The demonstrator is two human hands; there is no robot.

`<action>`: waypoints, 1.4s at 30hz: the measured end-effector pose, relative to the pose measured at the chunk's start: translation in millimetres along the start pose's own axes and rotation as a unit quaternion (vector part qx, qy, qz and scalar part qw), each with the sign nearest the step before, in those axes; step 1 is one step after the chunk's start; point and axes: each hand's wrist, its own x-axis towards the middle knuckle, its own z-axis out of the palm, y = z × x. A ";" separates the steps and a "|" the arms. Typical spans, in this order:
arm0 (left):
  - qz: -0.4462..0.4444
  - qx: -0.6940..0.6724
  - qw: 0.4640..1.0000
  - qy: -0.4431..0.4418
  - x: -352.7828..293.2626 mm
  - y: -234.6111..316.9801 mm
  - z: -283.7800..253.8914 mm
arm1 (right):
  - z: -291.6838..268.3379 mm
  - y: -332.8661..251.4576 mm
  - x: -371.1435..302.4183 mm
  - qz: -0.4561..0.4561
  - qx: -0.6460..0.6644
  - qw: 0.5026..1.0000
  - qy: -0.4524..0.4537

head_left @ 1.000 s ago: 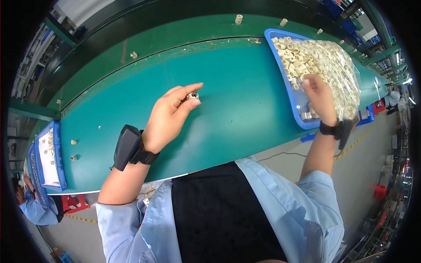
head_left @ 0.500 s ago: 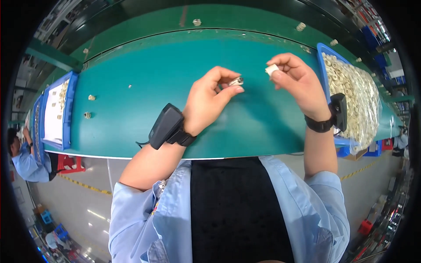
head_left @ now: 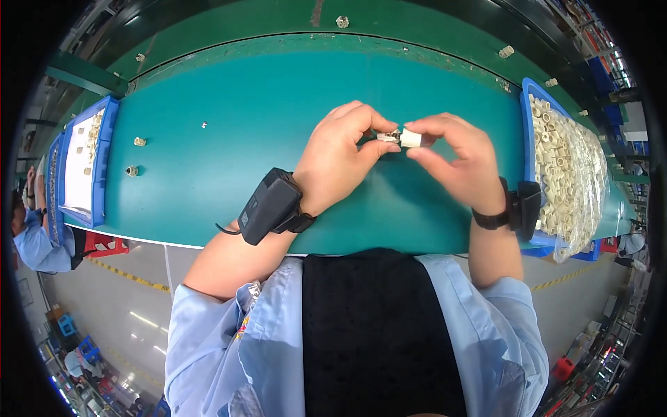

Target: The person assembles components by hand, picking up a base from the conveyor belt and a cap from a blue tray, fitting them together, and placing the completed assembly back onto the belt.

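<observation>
Over the green work surface [head_left: 278, 104] my two hands meet. My left hand [head_left: 345, 147] pinches a small off-white part with metal pieces [head_left: 388, 137] between thumb and fingers. A short white cylindrical sleeve [head_left: 411, 139] is gripped by the thumb and fingers of my right hand [head_left: 462, 156]. The two parts are end to end, in line; whether the sleeve has slid over the other part I cannot tell. Each wrist wears a black strapped device.
At the right stands a blue bin [head_left: 529, 125] heaped with white sleeves [head_left: 556, 160], partly under clear plastic. A blue tray [head_left: 104, 160] with small parts lies at the left. Two loose parts [head_left: 140, 142] [head_left: 132, 170] rest near it. A person [head_left: 42, 236] sits far left.
My right hand has come left and down with the sleeve, up to the part in my left hand. The left hand has shifted slightly right. The view has moved a little.
</observation>
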 end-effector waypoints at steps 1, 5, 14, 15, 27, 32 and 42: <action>-0.002 0.000 1.000 -0.002 0.0 -0.6 -0.3 | 1.6 0.4 -0.1 0.002 0.002 1.000 0.000; 0.067 0.075 0.995 -0.010 -0.5 -0.9 -2.7 | 7.4 2.4 -1.1 -0.022 -0.010 0.999 0.037; 0.139 0.124 0.982 0.019 -3.0 5.4 -1.8 | 17.2 6.0 -4.4 0.060 0.126 0.990 0.018; 0.152 0.124 0.980 0.018 -3.8 6.8 -1.7 | 18.9 7.3 -5.1 0.088 0.193 0.977 0.016; 0.034 0.107 0.994 -0.007 4.2 -6.9 3.1 | -77.6 129.5 121.8 0.137 -0.196 0.969 0.067; 0.010 0.113 0.992 -0.053 7.0 -21.5 2.9 | -95.1 220.7 152.5 0.234 -0.439 0.867 -0.021; -0.041 0.096 0.993 -0.057 5.5 -23.0 -0.3 | -162.9 122.1 88.9 0.202 -0.286 0.937 -0.001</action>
